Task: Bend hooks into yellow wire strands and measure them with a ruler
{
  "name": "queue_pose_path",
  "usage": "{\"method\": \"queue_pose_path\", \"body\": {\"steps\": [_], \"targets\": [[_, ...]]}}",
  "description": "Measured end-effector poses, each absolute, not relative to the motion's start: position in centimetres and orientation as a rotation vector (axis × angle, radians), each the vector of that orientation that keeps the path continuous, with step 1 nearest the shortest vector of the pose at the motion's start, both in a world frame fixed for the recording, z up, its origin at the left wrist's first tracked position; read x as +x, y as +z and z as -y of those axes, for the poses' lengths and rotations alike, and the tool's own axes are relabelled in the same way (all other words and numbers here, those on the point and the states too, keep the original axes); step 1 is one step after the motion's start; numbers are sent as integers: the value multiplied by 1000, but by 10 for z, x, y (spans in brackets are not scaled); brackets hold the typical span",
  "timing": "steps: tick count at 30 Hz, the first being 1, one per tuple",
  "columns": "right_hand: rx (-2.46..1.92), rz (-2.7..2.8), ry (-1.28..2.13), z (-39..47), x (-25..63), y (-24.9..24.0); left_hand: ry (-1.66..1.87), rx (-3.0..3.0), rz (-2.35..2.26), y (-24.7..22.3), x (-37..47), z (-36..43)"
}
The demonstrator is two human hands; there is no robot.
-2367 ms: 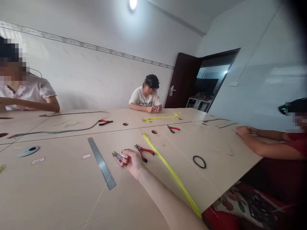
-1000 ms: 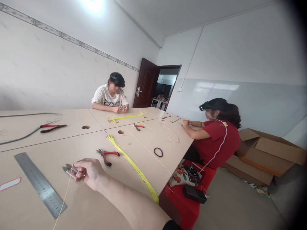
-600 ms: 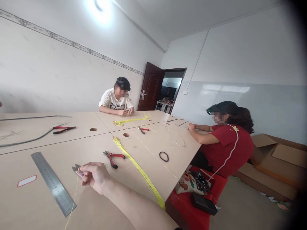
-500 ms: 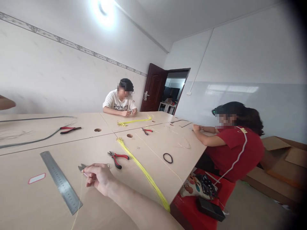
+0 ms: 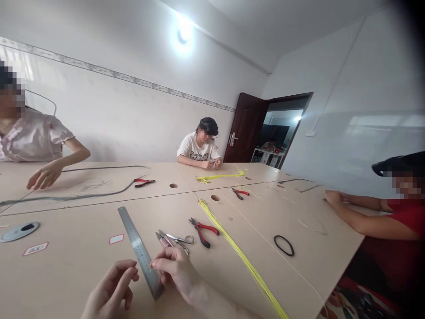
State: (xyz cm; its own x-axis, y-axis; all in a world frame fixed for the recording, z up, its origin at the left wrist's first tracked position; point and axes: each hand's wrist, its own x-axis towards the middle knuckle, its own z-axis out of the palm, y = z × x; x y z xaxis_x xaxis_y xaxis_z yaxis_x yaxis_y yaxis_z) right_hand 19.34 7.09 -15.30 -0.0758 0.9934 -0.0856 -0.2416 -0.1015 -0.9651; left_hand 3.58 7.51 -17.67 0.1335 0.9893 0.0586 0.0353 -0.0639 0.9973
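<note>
My right hand (image 5: 182, 274) is closed in a pinch above the lower end of a steel ruler (image 5: 137, 243). A tiny orange-yellow end of thin yellow cord (image 5: 152, 266) shows at its fingertips. My left hand (image 5: 111, 290) is left of the ruler, fingers curled and thumb close to the index finger; anything between them is too small to make out. Just beyond my right hand lie pink-handled thread snips (image 5: 164, 239) and silver scissors (image 5: 179, 239). Red-and-black pliers (image 5: 203, 231) rest to their right, beside a long bundle of yellow cords (image 5: 237, 252).
Co-workers sit at the left (image 5: 36, 133), far side (image 5: 199, 148) and right (image 5: 398, 212) of the table. A black ring band (image 5: 284, 246), red-framed labels (image 5: 116, 239), a grey oval disc (image 5: 20, 232) and more pliers (image 5: 239, 193) lie about. The table has round holes (image 5: 215, 198).
The view has swung left, bringing the left co-worker into sight. My left hand has entered beside my right hand. My right hand has moved off the snips and nearer the ruler's lower end.
</note>
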Motion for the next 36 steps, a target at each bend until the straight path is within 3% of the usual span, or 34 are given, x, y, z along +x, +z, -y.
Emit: {"method": "queue_pose_path", "body": {"steps": [15, 36], "targets": [[-1078, 1226, 1304, -47, 185, -143, 716, 1340, -837, -158, 43, -66], [-1109, 1276, 1223, -49, 189, -141, 722, 1428, -918, -148, 39, -63]]}}
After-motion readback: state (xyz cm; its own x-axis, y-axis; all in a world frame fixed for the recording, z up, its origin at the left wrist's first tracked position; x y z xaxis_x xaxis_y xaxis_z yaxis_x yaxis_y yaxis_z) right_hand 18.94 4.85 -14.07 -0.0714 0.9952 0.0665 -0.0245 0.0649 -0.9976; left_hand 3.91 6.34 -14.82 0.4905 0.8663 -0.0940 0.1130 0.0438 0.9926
